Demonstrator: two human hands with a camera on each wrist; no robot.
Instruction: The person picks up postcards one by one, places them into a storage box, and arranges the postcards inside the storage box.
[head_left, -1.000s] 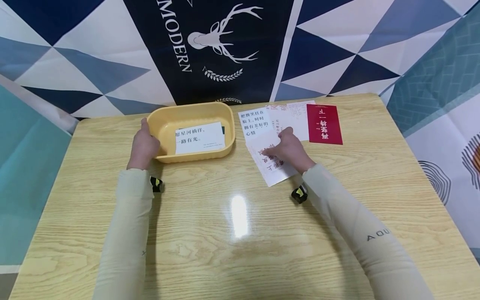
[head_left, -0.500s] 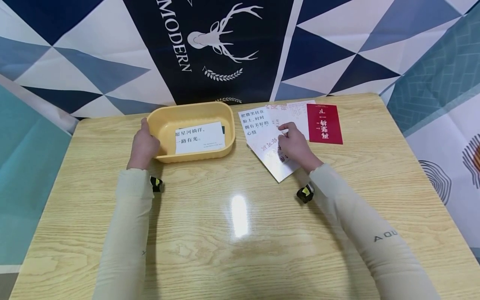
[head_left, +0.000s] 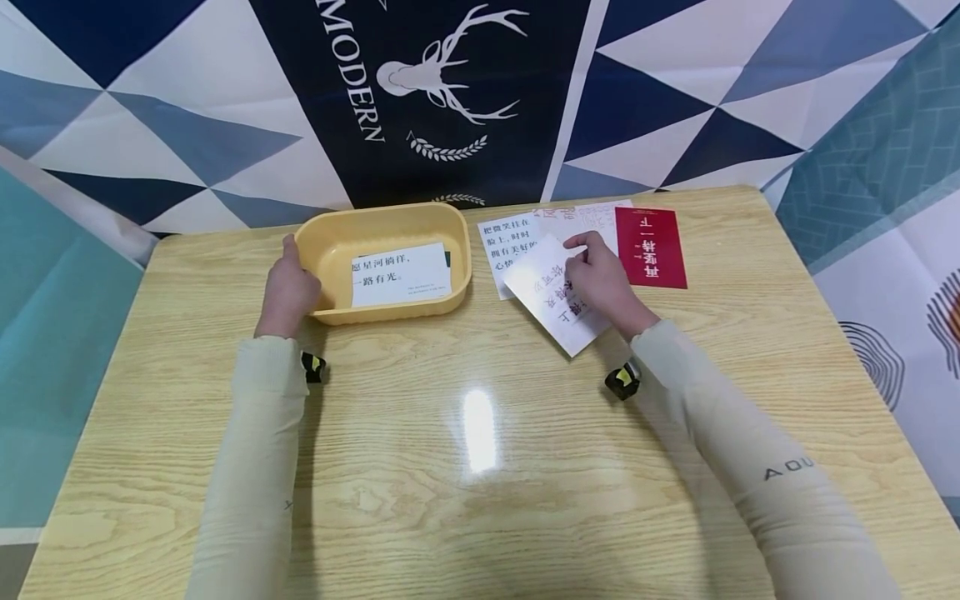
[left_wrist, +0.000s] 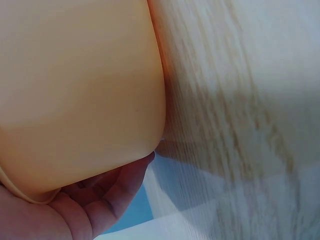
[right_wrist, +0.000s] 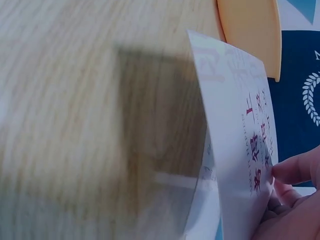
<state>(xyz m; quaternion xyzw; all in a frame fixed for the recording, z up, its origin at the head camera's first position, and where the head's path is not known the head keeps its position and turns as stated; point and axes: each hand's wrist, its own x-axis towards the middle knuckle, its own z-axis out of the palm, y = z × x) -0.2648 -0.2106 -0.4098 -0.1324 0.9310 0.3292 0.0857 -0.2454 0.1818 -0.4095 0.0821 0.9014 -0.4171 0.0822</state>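
Observation:
My left hand (head_left: 288, 287) grips the left end of a yellow plastic basket (head_left: 390, 314), with its fingers against the outer wall in the left wrist view. Inside the basket lies a white card (head_left: 382, 292) with black writing, over a dark green edge of another. My right hand (head_left: 606, 283) pinches a white card (head_left: 551, 304) with red writing by its edge. In the right wrist view this card (right_wrist: 235, 130) stands tilted above the table and casts a shadow. Behind it, partly covered, lie a white card (head_left: 497, 229) with black writing and a pale card (head_left: 600, 218) with red print.
To the right of the right hand lies a red card (head_left: 651, 250) with white writing. The wooden table (head_left: 420, 500) ends at the back against a patterned cloth (head_left: 450, 92). A bright light reflection shows mid-table.
My right hand has drawn the red-lettered white card rightward and up off the table, uncovering more of the black-lettered card's lower end. The left hand and basket stay put.

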